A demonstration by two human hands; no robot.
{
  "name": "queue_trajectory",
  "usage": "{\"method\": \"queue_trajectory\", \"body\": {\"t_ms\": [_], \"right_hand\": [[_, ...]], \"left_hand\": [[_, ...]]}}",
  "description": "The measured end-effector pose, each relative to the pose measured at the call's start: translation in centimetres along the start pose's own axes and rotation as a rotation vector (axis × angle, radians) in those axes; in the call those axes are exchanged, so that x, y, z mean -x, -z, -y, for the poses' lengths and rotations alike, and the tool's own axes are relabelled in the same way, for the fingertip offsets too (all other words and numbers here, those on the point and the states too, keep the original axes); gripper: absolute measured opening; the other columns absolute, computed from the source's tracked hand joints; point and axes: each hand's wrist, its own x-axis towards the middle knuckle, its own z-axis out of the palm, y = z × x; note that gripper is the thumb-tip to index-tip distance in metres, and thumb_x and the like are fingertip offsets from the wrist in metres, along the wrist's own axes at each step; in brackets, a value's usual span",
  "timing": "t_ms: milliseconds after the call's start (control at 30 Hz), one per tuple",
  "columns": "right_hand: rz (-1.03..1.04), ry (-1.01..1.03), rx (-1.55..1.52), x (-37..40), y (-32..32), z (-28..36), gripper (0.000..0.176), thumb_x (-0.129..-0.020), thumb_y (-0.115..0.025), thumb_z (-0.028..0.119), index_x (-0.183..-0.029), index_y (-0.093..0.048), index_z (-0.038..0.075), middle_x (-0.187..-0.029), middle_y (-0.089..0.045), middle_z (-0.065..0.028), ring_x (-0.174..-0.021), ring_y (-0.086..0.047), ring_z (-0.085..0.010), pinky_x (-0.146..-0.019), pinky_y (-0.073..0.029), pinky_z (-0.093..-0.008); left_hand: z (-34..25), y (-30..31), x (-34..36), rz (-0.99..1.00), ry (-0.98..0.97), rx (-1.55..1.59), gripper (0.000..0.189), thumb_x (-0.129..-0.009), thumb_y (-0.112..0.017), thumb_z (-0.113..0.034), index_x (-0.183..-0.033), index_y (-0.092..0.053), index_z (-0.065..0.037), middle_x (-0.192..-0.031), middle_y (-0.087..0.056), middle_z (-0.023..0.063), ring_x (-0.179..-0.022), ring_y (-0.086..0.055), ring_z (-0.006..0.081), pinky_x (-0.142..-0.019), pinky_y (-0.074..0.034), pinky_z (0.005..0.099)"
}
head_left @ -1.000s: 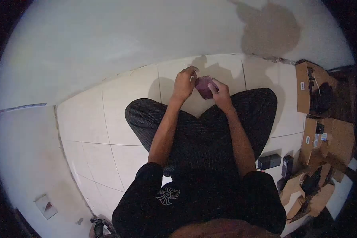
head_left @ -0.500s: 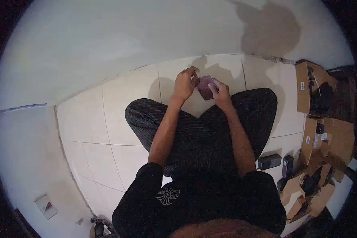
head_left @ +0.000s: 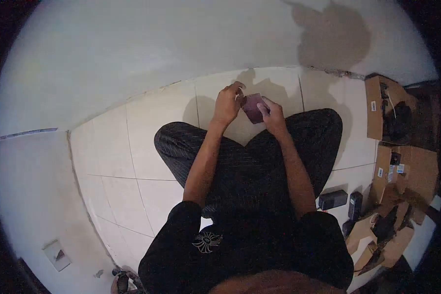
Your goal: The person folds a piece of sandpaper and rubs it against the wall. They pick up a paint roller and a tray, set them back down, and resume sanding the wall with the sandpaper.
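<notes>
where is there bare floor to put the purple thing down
Most room: the tiled floor between the left wall and the person's left knee. A narrower strip lies between the right knee and the upper cardboard box. Crowded: the view's lower right, where two dark blocks sit beside open cardboard boxes. The right hand holds the purple thing.

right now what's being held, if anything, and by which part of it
A flat purple item, gripped along its right side by the right hand. Whether the left hand, at its left edge, grips it cannot be told.
</notes>
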Motion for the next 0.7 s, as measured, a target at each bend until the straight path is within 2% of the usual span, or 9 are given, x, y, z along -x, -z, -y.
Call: {"method": "queue_trajectory", "body": {"t_ms": [333,433,500,700], "right_hand": [[0.004,0.010,0.008,0.1,0.4,1.1,0.039,-0.094,-0.058,0.022,-0.117,-0.057,-0.009,-0.110,-0.064,-0.0261,-0.105,-0.063,-0.0319,-0.091,-0.047,-0.0369],[0.041,-0.062,-0.081,0.1,0.4,1.2,0.040,-0.094,-0.059,0.023,-0.117,-0.057,-0.010,-0.110,-0.064,-0.0261,-0.104,-0.063,-0.0322,-0.091,-0.047,-0.0372],[-0.023,0.001,0.028,0.2,0.1,0.5,0.041,-0.094,-0.058,0.023,-0.118,-0.057,-0.009,-0.109,-0.065,-0.0260,-0.103,-0.064,-0.0323,-0.091,-0.047,-0.0373],[-0.004,0.000,0.026,0.2,0.3,0.9,0.040,-0.093,-0.059,0.022,-0.119,-0.057,-0.009,-0.111,-0.064,-0.0255,-0.102,-0.064,-0.0325,-0.090,-0.048,-0.0377]], "left_hand": [[-0.6,0.2,0.2,0.006,-0.031,0.011,0.027,-0.077,-0.060,0.002,-0.104,-0.055,-0.002,-0.085,-0.065,0.0173,-0.086,-0.063,0.0372,-0.077,-0.048,0.0459],[-0.7,0.1,0.1,0.015,-0.012,-0.027,0.025,-0.077,-0.060,0.002,-0.101,-0.055,-0.001,-0.085,-0.065,0.0182,-0.086,-0.063,0.0374,-0.076,-0.048,0.0459],[-0.5,0.0,0.0,0.026,0.004,0.030,0.026,-0.076,-0.061,0.002,-0.101,-0.055,-0.002,-0.083,-0.064,0.0182,-0.085,-0.062,0.0382,-0.076,-0.048,0.0463],[-0.2,-0.2,0.2,0.016,-0.017,0.044,0.025,-0.077,-0.061,0.001,-0.101,-0.055,-0.001,-0.086,-0.065,0.0184,-0.086,-0.062,0.0389,-0.077,-0.048,0.0464]]}}
